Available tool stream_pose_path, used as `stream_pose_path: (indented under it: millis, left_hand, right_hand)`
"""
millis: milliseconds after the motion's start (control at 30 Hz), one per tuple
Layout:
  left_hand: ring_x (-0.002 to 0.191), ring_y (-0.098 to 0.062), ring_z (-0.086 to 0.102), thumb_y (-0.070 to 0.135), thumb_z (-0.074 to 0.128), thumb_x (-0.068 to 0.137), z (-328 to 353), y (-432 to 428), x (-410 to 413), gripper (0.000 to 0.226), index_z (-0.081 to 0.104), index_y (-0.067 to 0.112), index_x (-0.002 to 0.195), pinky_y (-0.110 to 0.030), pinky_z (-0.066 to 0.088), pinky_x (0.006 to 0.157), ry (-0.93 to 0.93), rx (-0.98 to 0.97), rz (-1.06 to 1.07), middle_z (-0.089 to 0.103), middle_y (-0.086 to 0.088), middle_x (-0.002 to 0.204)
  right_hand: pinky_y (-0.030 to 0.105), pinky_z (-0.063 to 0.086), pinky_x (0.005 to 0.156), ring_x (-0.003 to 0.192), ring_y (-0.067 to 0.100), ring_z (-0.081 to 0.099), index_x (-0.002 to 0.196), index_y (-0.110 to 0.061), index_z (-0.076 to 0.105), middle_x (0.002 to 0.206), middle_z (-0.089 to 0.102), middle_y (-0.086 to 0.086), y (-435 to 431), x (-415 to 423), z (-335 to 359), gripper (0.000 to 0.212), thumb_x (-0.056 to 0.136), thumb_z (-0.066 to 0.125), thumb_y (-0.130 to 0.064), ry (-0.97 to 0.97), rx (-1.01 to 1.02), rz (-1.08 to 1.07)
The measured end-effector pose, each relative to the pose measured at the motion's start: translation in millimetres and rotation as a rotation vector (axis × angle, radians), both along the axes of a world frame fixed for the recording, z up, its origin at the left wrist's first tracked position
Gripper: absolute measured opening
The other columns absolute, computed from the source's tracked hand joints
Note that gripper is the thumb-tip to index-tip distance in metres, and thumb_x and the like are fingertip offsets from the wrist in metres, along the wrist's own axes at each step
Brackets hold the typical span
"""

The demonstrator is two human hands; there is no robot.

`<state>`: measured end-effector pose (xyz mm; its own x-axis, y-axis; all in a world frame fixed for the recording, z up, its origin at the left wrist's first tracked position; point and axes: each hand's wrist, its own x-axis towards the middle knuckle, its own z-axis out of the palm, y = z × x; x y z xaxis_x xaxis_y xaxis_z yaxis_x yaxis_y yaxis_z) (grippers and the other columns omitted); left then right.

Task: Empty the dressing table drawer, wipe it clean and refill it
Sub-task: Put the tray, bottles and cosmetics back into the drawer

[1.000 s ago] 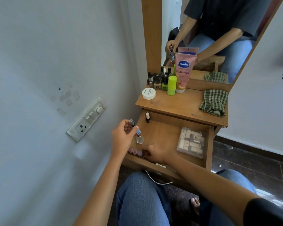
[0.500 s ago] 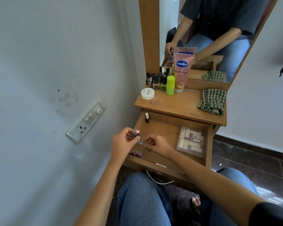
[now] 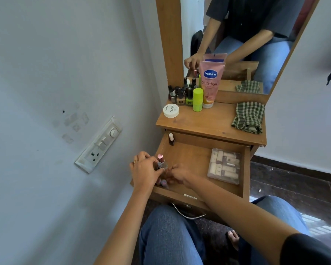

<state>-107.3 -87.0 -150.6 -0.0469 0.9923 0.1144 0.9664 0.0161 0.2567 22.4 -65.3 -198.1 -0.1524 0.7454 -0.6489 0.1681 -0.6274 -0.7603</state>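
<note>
Head view. Drawer [image 3: 197, 159] of the dressing table stands pulled out, wooden floor mostly bare.

Left hand [image 3: 144, 172] is at the drawer's near-left corner, about 9 o'clock from the drawer's middle. Its grip is curled around small nail polish bottles [image 3: 160, 162]; one pink cap stands up above the fingers. How many bottles it holds cannot be told. A ring shows on one finger.

Right hand [image 3: 177, 174] is just beside the left, at its 3 o'clock, fingers bent down toward the drawer floor and the left hand's bottles. Whether its grip is pinching anything cannot be told; the fingertips are blurred and partly hidden.

More small bottles [image 3: 163, 183] lie at the drawer's front-left edge, at 6 o'clock from the held ones, partly hidden by the hands.

Single white-capped bottle [image 3: 171, 139] stands upright in the far-left corner of the drawer, 12 o'clock from the hands, well apart.

Clear plastic case [image 3: 224, 165] of pale tubes lies flat on the right side of the drawer, 3 o'clock from the hands.

Counter [image 3: 214, 123] above carries: white round jar [image 3: 171, 110] at left, a cluster of nail polish bottles [image 3: 180, 93] behind it against the mirror frame, a lime-green stick [image 3: 197, 99], a pink Vaseline tube [image 3: 210, 84] standing on its cap, and a green checked cloth [image 3: 248, 117] at the right edge.
</note>
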Motion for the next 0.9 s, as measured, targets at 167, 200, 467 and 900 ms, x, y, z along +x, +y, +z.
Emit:
stream_pose_path:
  millis: [167, 200, 467, 900]
  left_hand:
    - [0.106, -0.016, 0.045, 0.045, 0.075, 0.072, -0.1, 1.9, 0.7, 0.027, 0.069, 0.028, 0.091, -0.031, 0.033, 0.088, 0.013, 0.0, 0.018, 0.049, 0.005, 0.107]
    - [0.106, -0.016, 0.045, 0.045, 0.075, 0.072, 0.0, 2.1, 0.8, 0.025, 0.069, 0.028, 0.09, -0.03, 0.033, 0.089, 0.013, -0.002, 0.019, 0.049, 0.005, 0.108]
    - [0.109, -0.018, 0.045, 0.04, 0.075, 0.074, -0.3, 1.9, 0.6, 0.02, 0.069, 0.025, 0.086, -0.033, 0.036, 0.09, 0.007, 0.008, 0.04, 0.051, 0.002, 0.111]
    - [0.106, -0.02, 0.047, 0.039, 0.078, 0.071, -5.3, 4.5, -2.1, 0.022, 0.066, 0.026, 0.085, -0.035, 0.04, 0.089, -0.019, 0.021, 0.033, 0.052, 0.001, 0.108]
  right_hand:
    - [0.013, 0.042, 0.044, 0.049, 0.007, 0.054, 0.07, -0.009, 0.054, 0.069, 0.057, 0.005, 0.4, -3.7, -3.4, 0.023, 0.09, 0.052, 0.001, 0.065, -0.119, -0.105]
    - [0.012, 0.041, 0.042, 0.042, 0.004, 0.054, 0.07, -0.009, 0.055, 0.066, 0.057, 0.004, 0.4, -3.7, -4.5, 0.024, 0.09, 0.051, 0.002, 0.083, -0.142, -0.129]
    - [0.016, 0.048, 0.053, 0.061, 0.009, 0.052, 0.076, -0.006, 0.057, 0.072, 0.057, 0.005, 2.2, -3.8, -2.8, 0.022, 0.093, 0.047, 0.006, 0.26, -0.249, -0.244]
    - [0.019, 0.048, 0.057, 0.061, 0.01, 0.051, 0.079, -0.004, 0.056, 0.075, 0.057, 0.006, 0.6, -6.4, -2.8, 0.027, 0.094, 0.036, 0.008, 0.291, -0.281, -0.268]
